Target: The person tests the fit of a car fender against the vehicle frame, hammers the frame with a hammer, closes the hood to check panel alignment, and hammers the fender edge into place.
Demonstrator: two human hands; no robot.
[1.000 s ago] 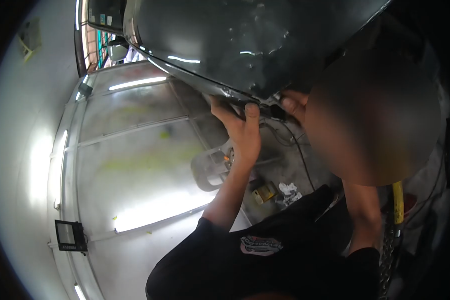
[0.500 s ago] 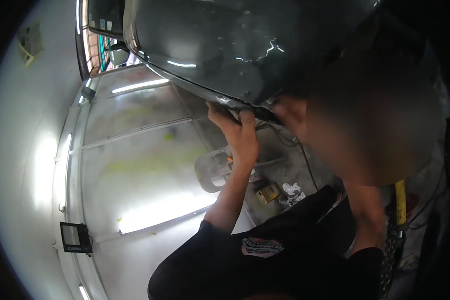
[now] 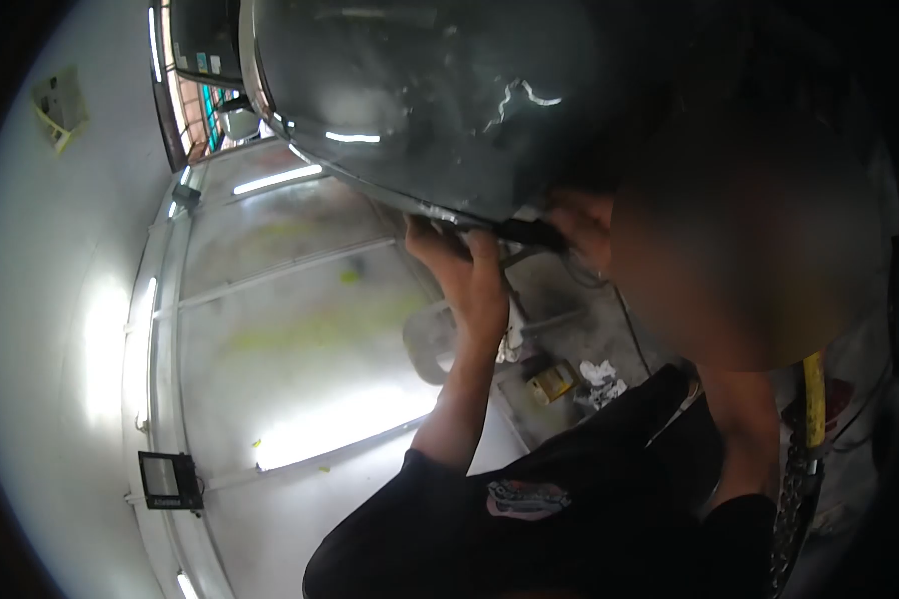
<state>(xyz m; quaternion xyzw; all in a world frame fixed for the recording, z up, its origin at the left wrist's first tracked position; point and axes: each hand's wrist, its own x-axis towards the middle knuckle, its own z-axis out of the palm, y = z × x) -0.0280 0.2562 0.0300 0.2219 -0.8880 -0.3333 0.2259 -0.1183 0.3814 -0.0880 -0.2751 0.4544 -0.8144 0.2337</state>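
Observation:
A glossy dark grey car body panel (image 3: 410,110) fills the upper middle, with bright, wavy reflections on it. My left hand (image 3: 469,280) grips its lower edge, thumb upright in front and fingers partly hidden under the rim. To the right, my right hand (image 3: 581,228) is at the panel's corner beside a black part (image 3: 531,235). Its fingers are dim and smeared, bent towards that part; what they pinch is unclear. A large blurred patch hides the wrist and much of the forearm.
Below the hands on the floor lie a yellow box (image 3: 552,381) and crumpled white paper (image 3: 601,382). A dark cable (image 3: 634,324) runs nearby. Left are a light-panelled wall (image 3: 300,299), tube lights and a black floodlight (image 3: 170,481). A yellow bar (image 3: 814,399) stands right, with a chain below.
The view has shifted, so the wall and floor objects appear farther right. My left hand keeps its grip on the edge. My right hand has moved slightly at the corner, its fingers now less distinct.

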